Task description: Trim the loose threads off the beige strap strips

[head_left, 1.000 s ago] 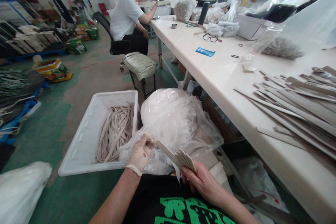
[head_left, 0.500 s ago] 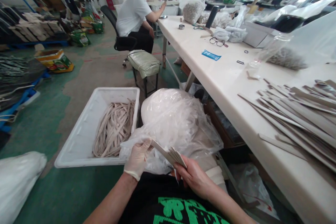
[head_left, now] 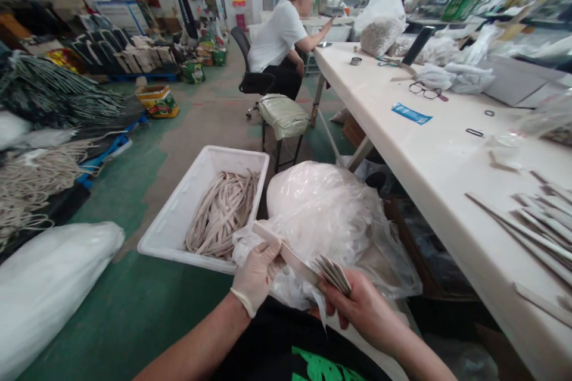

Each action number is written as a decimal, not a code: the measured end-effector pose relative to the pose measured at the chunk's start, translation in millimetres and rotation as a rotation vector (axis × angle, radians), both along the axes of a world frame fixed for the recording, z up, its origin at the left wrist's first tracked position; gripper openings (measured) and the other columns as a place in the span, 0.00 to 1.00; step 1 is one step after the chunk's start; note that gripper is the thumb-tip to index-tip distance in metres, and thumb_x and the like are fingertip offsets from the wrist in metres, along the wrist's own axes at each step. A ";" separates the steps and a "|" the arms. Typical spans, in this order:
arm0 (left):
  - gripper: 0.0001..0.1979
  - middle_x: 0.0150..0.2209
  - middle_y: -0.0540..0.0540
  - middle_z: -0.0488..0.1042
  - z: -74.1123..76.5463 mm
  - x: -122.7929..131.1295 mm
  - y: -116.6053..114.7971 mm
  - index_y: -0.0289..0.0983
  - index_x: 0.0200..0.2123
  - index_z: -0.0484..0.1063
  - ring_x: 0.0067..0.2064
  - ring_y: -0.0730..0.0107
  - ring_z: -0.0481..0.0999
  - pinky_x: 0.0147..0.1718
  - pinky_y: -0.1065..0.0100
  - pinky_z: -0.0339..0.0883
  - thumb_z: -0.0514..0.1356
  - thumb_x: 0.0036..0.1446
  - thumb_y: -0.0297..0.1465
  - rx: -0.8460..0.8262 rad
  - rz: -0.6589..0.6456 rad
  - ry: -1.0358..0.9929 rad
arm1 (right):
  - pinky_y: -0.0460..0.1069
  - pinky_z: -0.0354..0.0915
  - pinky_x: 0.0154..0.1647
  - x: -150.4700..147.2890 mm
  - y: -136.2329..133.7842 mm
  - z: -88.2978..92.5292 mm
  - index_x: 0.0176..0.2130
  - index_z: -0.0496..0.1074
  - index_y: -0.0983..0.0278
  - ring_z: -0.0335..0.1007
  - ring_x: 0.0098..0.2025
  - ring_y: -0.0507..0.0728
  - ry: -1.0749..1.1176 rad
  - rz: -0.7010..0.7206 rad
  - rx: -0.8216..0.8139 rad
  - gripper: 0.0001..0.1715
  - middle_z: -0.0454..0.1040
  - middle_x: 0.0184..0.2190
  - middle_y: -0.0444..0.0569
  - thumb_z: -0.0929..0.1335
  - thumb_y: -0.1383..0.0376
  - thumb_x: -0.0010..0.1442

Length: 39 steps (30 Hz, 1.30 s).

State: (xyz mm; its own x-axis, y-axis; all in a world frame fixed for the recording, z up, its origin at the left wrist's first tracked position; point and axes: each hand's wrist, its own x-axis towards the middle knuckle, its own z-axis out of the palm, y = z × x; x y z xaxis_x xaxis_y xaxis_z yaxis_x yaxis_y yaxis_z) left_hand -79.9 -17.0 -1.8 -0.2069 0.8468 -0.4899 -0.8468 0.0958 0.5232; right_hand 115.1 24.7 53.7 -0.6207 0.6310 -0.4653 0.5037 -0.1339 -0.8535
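My left hand [head_left: 257, 274], in a thin white glove, pinches one beige strip [head_left: 286, 253] near its far end. The bare right hand [head_left: 357, 309] grips the near end of a small fanned bundle of strips [head_left: 333, 272]. Both hands are low in front of me, over my lap. Just behind them sits a big clear plastic bag [head_left: 330, 220], bulging and crumpled. A white plastic tub [head_left: 179, 223] on the floor to the left holds a heap of long beige strips [head_left: 221, 214].
A long white table [head_left: 429, 143] runs along the right, with grey strips [head_left: 536, 220], glasses [head_left: 424, 90] and a blue packet [head_left: 411, 113] on it. A person in a white shirt [head_left: 277, 41] sits at its far end. A padded stool [head_left: 281, 116] stands behind the tub. White sacks [head_left: 49, 286] lie left.
The view has swung left and up, so the table's strips slid to the right edge. My hands keep their grip; the single strip now sticks out further from the bundle.
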 end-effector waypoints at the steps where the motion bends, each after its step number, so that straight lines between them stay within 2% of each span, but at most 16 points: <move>1: 0.16 0.33 0.44 0.80 1.9 5.1 -0.2 0.31 0.33 0.79 0.34 0.68 0.79 0.37 0.70 0.74 0.75 0.42 0.34 0.013 -0.010 -0.021 | 0.43 0.58 0.15 -7.1 2.1 0.4 0.31 0.64 0.62 0.63 0.17 0.50 0.002 0.005 0.007 0.17 0.70 0.21 0.43 0.63 0.51 0.62; 3: 0.17 0.32 0.44 0.80 5.3 10.9 -0.1 0.31 0.33 0.79 0.34 0.68 0.79 0.36 0.71 0.73 0.75 0.40 0.35 0.032 0.013 -0.048 | 0.42 0.58 0.16 -17.9 4.7 1.0 0.31 0.63 0.62 0.63 0.17 0.50 0.007 0.018 0.007 0.18 0.69 0.20 0.42 0.63 0.51 0.61; 5: 0.17 0.34 0.44 0.80 8.0 7.3 0.2 0.32 0.34 0.79 0.36 0.67 0.79 0.40 0.69 0.73 0.75 0.41 0.34 0.038 0.071 -0.045 | 0.42 0.57 0.16 -19.6 5.3 1.6 0.30 0.62 0.62 0.62 0.17 0.49 -0.023 0.005 0.006 0.20 0.67 0.20 0.41 0.62 0.49 0.61; 8: 0.14 0.36 0.43 0.80 9.7 -7.3 -1.5 0.32 0.35 0.79 0.39 0.64 0.79 0.45 0.64 0.73 0.73 0.45 0.33 0.047 0.093 -0.018 | 0.42 0.55 0.15 -6.7 5.9 2.4 0.29 0.61 0.62 0.58 0.16 0.49 -0.109 -0.022 0.039 0.22 0.65 0.17 0.40 0.61 0.47 0.61; 11: 0.13 0.35 0.43 0.80 8.0 -13.2 -6.4 0.31 0.35 0.79 0.38 0.65 0.78 0.43 0.65 0.73 0.72 0.47 0.33 0.035 0.046 -0.025 | 0.42 0.52 0.14 7.1 8.2 4.6 0.28 0.61 0.62 0.56 0.15 0.49 -0.185 0.020 0.118 0.20 0.63 0.16 0.40 0.61 0.49 0.61; 14: 0.12 0.35 0.43 0.80 4.2 -4.7 -10.9 0.31 0.35 0.79 0.38 0.68 0.78 0.41 0.69 0.72 0.72 0.47 0.32 0.015 0.032 -0.037 | 0.43 0.53 0.16 5.6 10.3 8.7 0.27 0.62 0.61 0.57 0.16 0.49 -0.214 0.076 0.217 0.16 0.63 0.16 0.40 0.62 0.55 0.61; 19: 0.15 0.32 0.43 0.80 6.2 12.9 -11.5 0.31 0.33 0.80 0.35 0.67 0.78 0.40 0.68 0.73 0.74 0.42 0.33 0.014 0.036 -0.060 | 0.44 0.53 0.22 -22.3 11.0 9.0 0.25 0.60 0.61 0.61 0.22 0.52 -0.230 0.121 0.422 0.13 0.65 0.19 0.42 0.62 0.61 0.60; 22: 0.16 0.34 0.42 0.80 12.4 12.2 -13.5 0.31 0.34 0.80 0.37 0.64 0.79 0.43 0.68 0.72 0.74 0.42 0.33 0.053 -0.001 -0.025 | 0.44 0.53 0.22 -30.7 11.2 5.4 0.25 0.61 0.61 0.61 0.23 0.52 -0.207 0.121 0.427 0.12 0.65 0.19 0.42 0.62 0.63 0.60; 24: 0.18 0.39 0.39 0.80 13.8 6.9 -17.4 0.31 0.40 0.79 0.43 0.60 0.79 0.48 0.65 0.70 0.72 0.46 0.34 0.104 -0.067 -0.007 | 0.44 0.53 0.22 -27.8 10.5 4.0 0.25 0.60 0.61 0.61 0.22 0.52 -0.180 0.098 0.420 0.13 0.64 0.19 0.42 0.61 0.61 0.61; 27: 0.23 0.49 0.36 0.76 7.3 -4.1 -21.3 0.34 0.48 0.75 0.50 0.56 0.76 0.50 0.60 0.69 0.66 0.54 0.43 0.132 -0.133 -0.174 | 0.44 0.54 0.22 -16.3 6.0 2.9 0.25 0.60 0.61 0.61 0.23 0.52 -0.129 0.083 0.392 0.16 0.64 0.19 0.42 0.60 0.59 0.63; 30: 0.26 0.51 0.36 0.75 -6.2 -12.1 -13.8 0.34 0.47 0.74 0.50 0.57 0.76 0.47 0.60 0.72 0.62 0.55 0.49 0.059 -0.077 -0.401 | 0.45 0.55 0.23 -5.2 -1.9 -1.3 0.26 0.62 0.61 0.63 0.23 0.52 -0.109 0.128 0.335 0.15 0.66 0.19 0.42 0.61 0.59 0.64; 33: 0.14 0.40 0.41 0.78 -13.3 -14.9 2.1 0.33 0.39 0.76 0.40 0.65 0.79 0.41 0.65 0.74 0.62 0.59 0.39 -0.069 0.078 -0.384 | 0.45 0.57 0.24 -0.9 -8.4 -9.9 0.28 0.64 0.62 0.64 0.23 0.53 -0.110 0.175 0.297 0.15 0.69 0.21 0.43 0.61 0.59 0.64; 35: 0.08 0.29 0.46 0.77 -5.4 -17.3 9.4 0.34 0.34 0.77 0.30 0.72 0.76 0.34 0.70 0.73 0.63 0.59 0.33 -0.095 0.172 -0.278 | 0.45 0.57 0.24 -3.1 -10.0 -14.0 0.28 0.64 0.62 0.65 0.24 0.53 -0.111 0.183 0.273 0.16 0.70 0.22 0.44 0.61 0.58 0.65; 36: 0.07 0.26 0.49 0.75 3.7 -19.6 10.5 0.34 0.34 0.77 0.28 0.74 0.75 0.32 0.72 0.72 0.64 0.58 0.33 -0.074 0.205 -0.216 | 0.45 0.58 0.25 -5.9 -9.9 -14.2 0.28 0.64 0.62 0.65 0.24 0.53 -0.111 0.186 0.266 0.17 0.70 0.22 0.43 0.61 0.57 0.66; 39: 0.15 0.24 0.51 0.73 46.6 -31.7 3.8 0.35 0.36 0.77 0.27 0.75 0.72 0.32 0.73 0.71 0.66 0.54 0.41 0.139 0.307 0.125 | 0.45 0.57 0.26 -19.0 -7.6 -6.9 0.28 0.63 0.62 0.65 0.25 0.53 -0.071 0.182 0.294 0.19 0.69 0.21 0.42 0.60 0.55 0.67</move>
